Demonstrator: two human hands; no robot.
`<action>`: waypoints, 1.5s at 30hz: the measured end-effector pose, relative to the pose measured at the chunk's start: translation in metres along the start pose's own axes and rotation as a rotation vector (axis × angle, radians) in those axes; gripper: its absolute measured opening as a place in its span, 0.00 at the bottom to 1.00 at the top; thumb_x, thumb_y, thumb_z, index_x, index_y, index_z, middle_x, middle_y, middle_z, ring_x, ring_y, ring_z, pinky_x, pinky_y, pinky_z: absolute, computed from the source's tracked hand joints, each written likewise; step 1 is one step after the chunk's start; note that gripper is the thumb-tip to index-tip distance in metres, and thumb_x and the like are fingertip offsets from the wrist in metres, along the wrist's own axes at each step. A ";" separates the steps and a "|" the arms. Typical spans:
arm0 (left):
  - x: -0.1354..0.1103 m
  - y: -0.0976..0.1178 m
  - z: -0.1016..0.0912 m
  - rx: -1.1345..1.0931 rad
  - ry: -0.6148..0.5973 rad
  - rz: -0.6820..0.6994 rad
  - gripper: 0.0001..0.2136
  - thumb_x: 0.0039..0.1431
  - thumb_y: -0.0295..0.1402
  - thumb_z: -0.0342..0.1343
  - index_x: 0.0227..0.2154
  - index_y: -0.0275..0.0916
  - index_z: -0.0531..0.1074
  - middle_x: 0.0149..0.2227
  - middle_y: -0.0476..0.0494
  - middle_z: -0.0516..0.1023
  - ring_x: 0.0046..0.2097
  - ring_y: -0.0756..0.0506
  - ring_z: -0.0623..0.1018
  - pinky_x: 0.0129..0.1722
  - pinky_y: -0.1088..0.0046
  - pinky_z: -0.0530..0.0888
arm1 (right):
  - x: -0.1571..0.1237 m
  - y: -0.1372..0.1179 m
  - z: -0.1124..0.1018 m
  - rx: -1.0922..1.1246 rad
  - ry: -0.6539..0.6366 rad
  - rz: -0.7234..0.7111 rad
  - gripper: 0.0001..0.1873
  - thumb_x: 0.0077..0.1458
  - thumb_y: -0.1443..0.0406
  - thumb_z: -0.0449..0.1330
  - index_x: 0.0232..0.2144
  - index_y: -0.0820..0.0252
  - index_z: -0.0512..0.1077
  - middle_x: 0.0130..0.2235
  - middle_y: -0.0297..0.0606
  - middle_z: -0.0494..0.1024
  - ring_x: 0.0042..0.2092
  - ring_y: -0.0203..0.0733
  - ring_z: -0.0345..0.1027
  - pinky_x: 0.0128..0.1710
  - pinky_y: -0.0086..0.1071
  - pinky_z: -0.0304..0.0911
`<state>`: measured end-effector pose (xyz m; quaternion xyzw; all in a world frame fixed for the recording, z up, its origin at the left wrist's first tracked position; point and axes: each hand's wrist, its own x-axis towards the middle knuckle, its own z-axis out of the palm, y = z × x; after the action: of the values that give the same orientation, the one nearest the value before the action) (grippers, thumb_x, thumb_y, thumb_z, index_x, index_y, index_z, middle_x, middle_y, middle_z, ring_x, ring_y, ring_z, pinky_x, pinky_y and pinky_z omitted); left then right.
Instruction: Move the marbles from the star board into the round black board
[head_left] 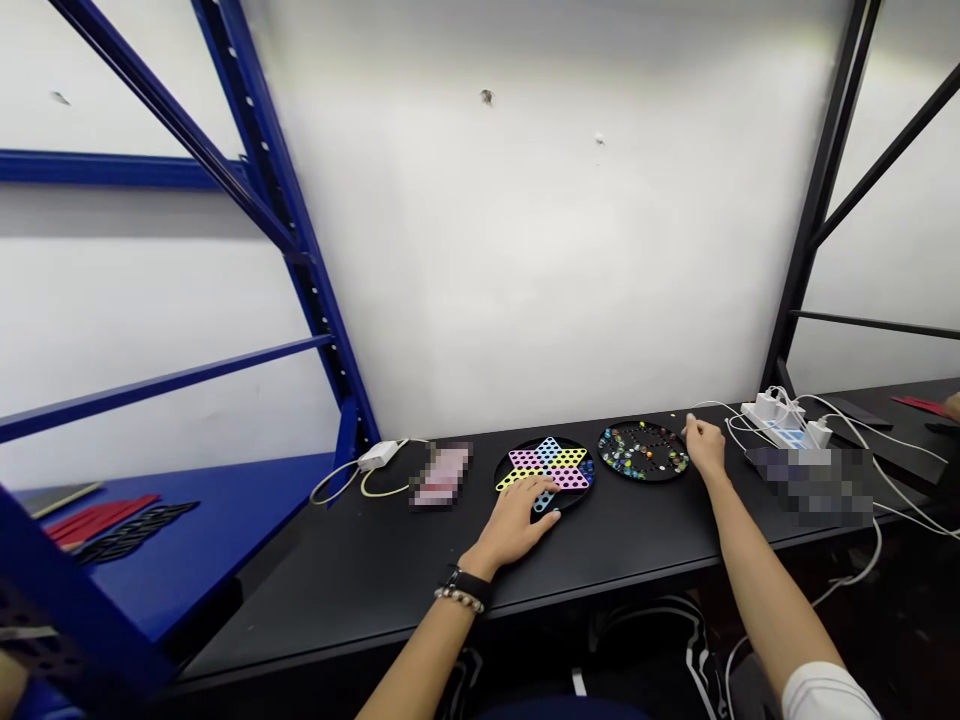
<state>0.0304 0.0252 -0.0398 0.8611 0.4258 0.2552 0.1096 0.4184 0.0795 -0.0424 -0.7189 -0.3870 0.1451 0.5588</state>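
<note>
The left hand [512, 520] lies flat on the star-patterned Chinese checkers board [566, 462], fingers spread and released. The right hand [703, 447], fingers curled, grip unclear, rests at 3 o'clock from the round black tray [643, 479]. Hazard: a knock could scatter its marbles [637, 462].

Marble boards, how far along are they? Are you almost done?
Done: the round black board already has many coloured marbles, mostly around its edge. In hand: the right hand sits pinched beside it, maybe holding one, too small to tell. Still left: the star board, under the left hand, shows no marbles yet.
</note>
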 end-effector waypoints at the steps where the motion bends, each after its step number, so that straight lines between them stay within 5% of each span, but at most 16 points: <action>1: 0.000 -0.001 0.000 0.000 -0.003 0.000 0.16 0.61 0.40 0.55 0.51 0.47 0.71 0.57 0.45 0.72 0.60 0.39 0.69 0.62 0.55 0.62 | -0.002 0.000 -0.003 -0.168 -0.042 -0.021 0.20 0.57 0.52 0.54 0.22 0.58 0.73 0.26 0.42 0.74 0.32 0.46 0.69 0.33 0.34 0.60; 5: 0.001 -0.003 0.002 0.000 -0.012 0.005 0.16 0.61 0.41 0.55 0.51 0.47 0.71 0.58 0.45 0.72 0.60 0.39 0.69 0.63 0.54 0.62 | -0.008 -0.006 -0.013 -0.508 -0.203 0.050 0.19 0.59 0.54 0.51 0.28 0.56 0.77 0.37 0.46 0.79 0.42 0.52 0.73 0.41 0.38 0.63; 14: -0.001 0.003 -0.003 -0.020 -0.010 -0.009 0.15 0.60 0.40 0.55 0.50 0.47 0.71 0.56 0.45 0.73 0.60 0.39 0.69 0.62 0.55 0.63 | -0.006 -0.009 -0.020 -0.566 -0.237 0.189 0.26 0.60 0.53 0.43 0.38 0.58 0.79 0.46 0.52 0.77 0.50 0.56 0.71 0.48 0.45 0.64; 33: -0.003 -0.001 -0.002 -0.001 0.018 -0.018 0.16 0.59 0.40 0.57 0.50 0.49 0.72 0.56 0.47 0.73 0.59 0.40 0.70 0.62 0.56 0.64 | -0.029 0.009 -0.018 -0.604 -0.397 -0.054 0.16 0.46 0.50 0.63 0.21 0.55 0.72 0.29 0.39 0.78 0.33 0.46 0.74 0.31 0.32 0.60; 37: -0.003 -0.001 -0.002 -0.018 0.005 -0.024 0.16 0.59 0.40 0.56 0.50 0.48 0.72 0.57 0.45 0.72 0.60 0.39 0.69 0.63 0.54 0.63 | -0.029 0.011 -0.013 -0.180 -0.349 -0.028 0.18 0.46 0.52 0.65 0.18 0.58 0.69 0.21 0.34 0.72 0.25 0.39 0.67 0.25 0.29 0.55; 41: -0.003 -0.002 -0.002 -0.034 0.011 -0.014 0.16 0.59 0.40 0.56 0.50 0.48 0.72 0.57 0.45 0.73 0.60 0.39 0.69 0.63 0.53 0.62 | -0.024 0.005 -0.013 0.624 -0.414 0.187 0.19 0.51 0.51 0.61 0.22 0.57 0.63 0.16 0.24 0.57 0.16 0.29 0.46 0.15 0.25 0.44; 45: -0.003 -0.003 -0.002 -0.031 0.014 -0.021 0.16 0.59 0.39 0.56 0.50 0.48 0.72 0.57 0.45 0.73 0.60 0.38 0.69 0.63 0.53 0.63 | -0.021 0.000 -0.015 0.982 -0.538 0.405 0.12 0.56 0.58 0.54 0.25 0.59 0.63 0.19 0.26 0.59 0.15 0.27 0.44 0.12 0.21 0.40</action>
<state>0.0258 0.0242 -0.0405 0.8531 0.4315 0.2665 0.1227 0.4144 0.0534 -0.0423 -0.3738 -0.2577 0.5877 0.6697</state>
